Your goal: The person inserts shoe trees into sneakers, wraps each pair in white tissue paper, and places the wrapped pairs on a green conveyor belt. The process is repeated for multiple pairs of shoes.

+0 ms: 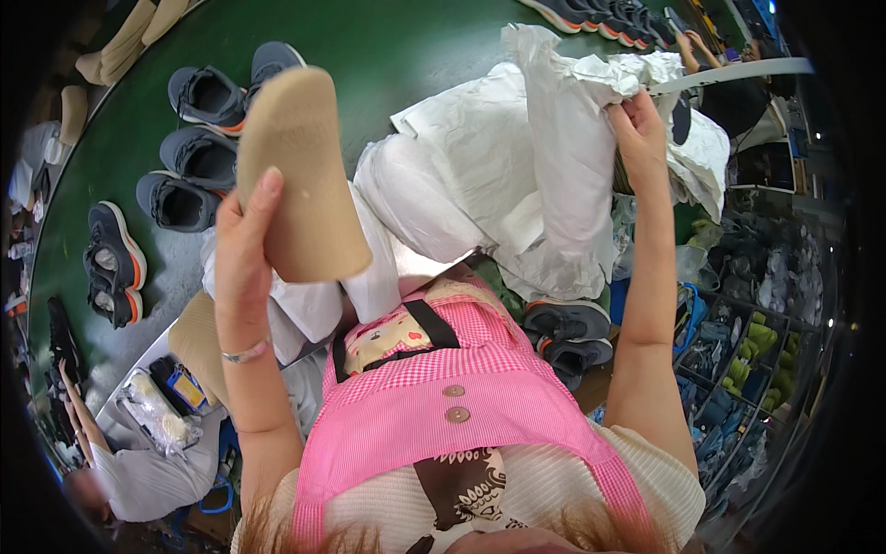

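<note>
My left hand (244, 242) is closed on a tan, sole-shaped moulded shoe insert (300, 185), with the thumb across its face. The insert is held upright, its rounded end up. At the right, my right hand (640, 129) pinches the upper part of a crumpled sheet of white tissue paper (565, 138), which hangs down from the fingers. Between the hands, several white paper-wrapped bundles (420, 198) lie at the table's near edge. What is inside them is hidden.
Grey shoes with orange soles (205, 97) stand on the green table (388, 55) at the left. More shoes line the far edge. Two grey shoes (568, 328) sit below the paper. Bins of blue and green items (752, 355) are at the right. Other people work at both sides.
</note>
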A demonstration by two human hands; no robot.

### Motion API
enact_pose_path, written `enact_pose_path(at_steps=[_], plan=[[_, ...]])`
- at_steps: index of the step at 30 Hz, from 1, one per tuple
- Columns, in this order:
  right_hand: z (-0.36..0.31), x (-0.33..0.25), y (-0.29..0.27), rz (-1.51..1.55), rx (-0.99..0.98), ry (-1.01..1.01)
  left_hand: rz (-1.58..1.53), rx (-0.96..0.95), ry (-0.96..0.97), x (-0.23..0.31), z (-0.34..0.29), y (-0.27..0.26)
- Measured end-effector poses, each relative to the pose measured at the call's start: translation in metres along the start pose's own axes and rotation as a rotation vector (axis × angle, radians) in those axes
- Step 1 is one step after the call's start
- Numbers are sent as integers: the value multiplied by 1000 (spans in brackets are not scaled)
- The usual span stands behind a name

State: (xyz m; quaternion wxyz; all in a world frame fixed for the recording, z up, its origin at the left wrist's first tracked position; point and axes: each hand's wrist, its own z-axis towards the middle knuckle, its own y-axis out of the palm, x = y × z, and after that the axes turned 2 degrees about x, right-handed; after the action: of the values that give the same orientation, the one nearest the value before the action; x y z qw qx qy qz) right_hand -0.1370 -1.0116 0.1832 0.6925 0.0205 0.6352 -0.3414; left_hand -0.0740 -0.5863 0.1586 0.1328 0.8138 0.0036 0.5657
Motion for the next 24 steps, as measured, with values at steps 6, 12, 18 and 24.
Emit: enact_pose_path(at_steps=[6,12,18,24], plan=[[-63,-132,5,-224,-842,-203,-131,-100,549,99,59,13],[-81,-211,49,-91,-1351,-665,-111,-676,341,93,103,84],[13,-202,66,-112,-585,-680,21,-712,-168,-14,95,52],[66,-157,116,-454,-69,-849,162,-216,-337,-103,103,-37]])
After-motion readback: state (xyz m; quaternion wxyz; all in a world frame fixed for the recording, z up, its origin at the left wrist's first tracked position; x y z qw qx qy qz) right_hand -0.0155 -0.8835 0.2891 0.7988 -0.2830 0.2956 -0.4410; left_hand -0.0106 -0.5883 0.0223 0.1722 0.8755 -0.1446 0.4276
